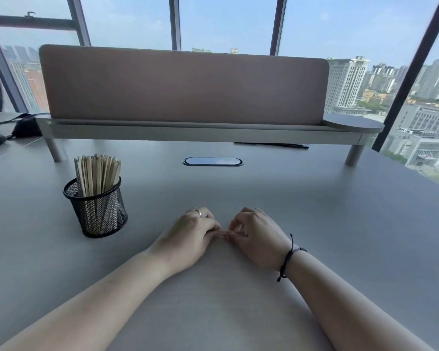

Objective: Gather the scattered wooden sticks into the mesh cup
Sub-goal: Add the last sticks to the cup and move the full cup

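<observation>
**A:** Where are the sticks (96, 173) now?

**B:** Nearly all of them stand in the cup (96, 211), to the left of my hands and a bit farther back on the table (314, 224). They lean together as one bundle, tops fanned well above the rim. I see none lying loose on the grey top.

**A:** So why are both hands in the middle?

**B:** My left hand (188, 236) and right hand (259, 239) rest on the table, fingertips almost meeting. Between them there is something thin and pale (232, 233), pinched from both ends. I judge it to be a last stick or two, but it is blurred, so I won't swear to it. Both hands look curled closed on it. Holding it at both ends would keep it level and squared up before lifting.

**A:** How will it handle?

**B:** The sticks are flat, light, pale wood, narrow and straight-cut at the top. The cup is black wire mesh, round, with a solid rim and base; you can see the sticks through its wall. It is already packed, so I expect a new stick has to slide into a gap from above. A light cup like that could tip if nudged.
</observation>
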`<state>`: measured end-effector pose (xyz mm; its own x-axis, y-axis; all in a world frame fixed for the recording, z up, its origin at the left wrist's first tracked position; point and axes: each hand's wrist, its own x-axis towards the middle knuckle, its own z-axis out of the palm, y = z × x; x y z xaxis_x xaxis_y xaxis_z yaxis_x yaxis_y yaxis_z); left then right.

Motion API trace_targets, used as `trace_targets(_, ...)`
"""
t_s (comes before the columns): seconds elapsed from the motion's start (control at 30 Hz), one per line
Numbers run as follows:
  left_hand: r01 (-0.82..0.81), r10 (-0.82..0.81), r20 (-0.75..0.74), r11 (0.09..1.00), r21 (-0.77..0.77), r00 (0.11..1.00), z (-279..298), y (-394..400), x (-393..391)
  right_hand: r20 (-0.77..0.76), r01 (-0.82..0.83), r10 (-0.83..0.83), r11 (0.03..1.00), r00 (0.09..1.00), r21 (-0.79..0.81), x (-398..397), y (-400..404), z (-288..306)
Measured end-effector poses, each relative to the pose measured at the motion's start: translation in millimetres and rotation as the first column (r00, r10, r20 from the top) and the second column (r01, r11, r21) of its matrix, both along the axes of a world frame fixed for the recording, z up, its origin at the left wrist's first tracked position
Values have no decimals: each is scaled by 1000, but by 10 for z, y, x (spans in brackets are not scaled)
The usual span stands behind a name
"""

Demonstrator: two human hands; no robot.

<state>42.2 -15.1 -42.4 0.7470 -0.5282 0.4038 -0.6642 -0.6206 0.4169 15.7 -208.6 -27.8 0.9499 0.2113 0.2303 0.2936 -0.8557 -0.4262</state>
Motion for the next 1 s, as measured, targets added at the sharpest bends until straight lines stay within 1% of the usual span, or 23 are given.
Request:
trace_targets(0.13, 4, -4, 27, 1000, 11, 1000, -18, -16, 25, 19, 10, -10, 999, 1000, -32, -15, 26, -5)
trace_targets(0.3, -1, 1, 49, 1000, -1, 999, -40, -2, 37, -13, 12, -12, 1000, 1000, -19, -25, 4, 15)
trace_targets(0.37, -29, 31, 64, 999, -17, 997, -51, 11, 53, -46, 14, -14, 1000, 999, 9, -18, -11, 33)
trace_targets(0.4, -50, 52, 80, 999, -22, 995, -49, 17, 51, -58, 21, -19, 1000, 998, 23, -15, -16, 39)
trace_targets(0.53, -94, 97, 226, 995, -22, 969, -38, 50, 39, -50, 54, -51, 996, 997, 69, -5, -23, 41)
trace_targets(0.63, -145, 165, 257, 985, -93, 952, 30, 94, 52, -51, 55, -51, 995, 997, 78, -10, -26, 36)
trace_targets(0.7, -179, 224, 275, 967, -181, 935, 72, 128, 61, -33, 43, -41, 997, 999, 57, -13, -22, 41)
trace_targets(0.77, -198, 265, 171, 922, -332, 949, 131, 149, 53, 16, 21, -20, 1000, 1000, -22, -27, 0, 59)
trace_targets(0.87, -250, 281, -20, 816, -521, 960, 183, 184, 52, 85, -11, 28, 980, 996, -200, -44, 57, 72)
trace_targets(0.93, -261, 216, -148, 736, -624, 965, 200, 203, 62, 115, -3, 36, 962, 993, -271, -37, 81, 56)
trace_targets(1.0, -300, 112, -297, 625, -721, 948, 219, 194, 55, 126, 7, 33, 954, 991, -299, -19, 89, 37)
